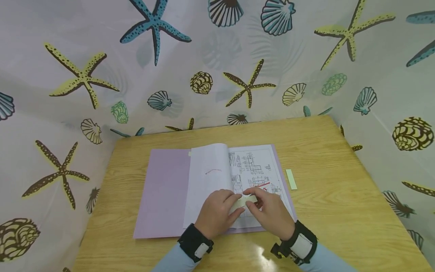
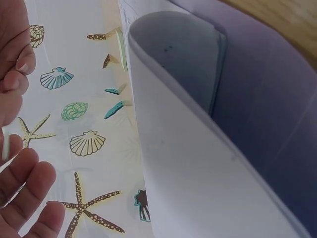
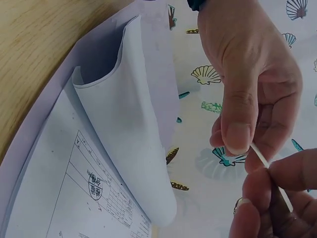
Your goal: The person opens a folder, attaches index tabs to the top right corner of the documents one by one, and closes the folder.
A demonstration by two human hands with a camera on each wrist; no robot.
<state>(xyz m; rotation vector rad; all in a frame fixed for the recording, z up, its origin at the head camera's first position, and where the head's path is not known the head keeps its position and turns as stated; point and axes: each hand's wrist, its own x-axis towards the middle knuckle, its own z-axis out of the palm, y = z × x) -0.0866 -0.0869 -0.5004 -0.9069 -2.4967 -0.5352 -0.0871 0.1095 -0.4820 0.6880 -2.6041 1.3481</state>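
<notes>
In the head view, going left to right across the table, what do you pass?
Purple folder cover → turned blank page → page with printed drawings → pale green strip lying alone on the table. The hands overlap the pages, so they are left out.

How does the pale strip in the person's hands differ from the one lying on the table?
The held strip is pinched between the left hand and right hand, above the open folder; the loose strip lies flat and untouched on the table. Both are pale green and narrow.
</notes>
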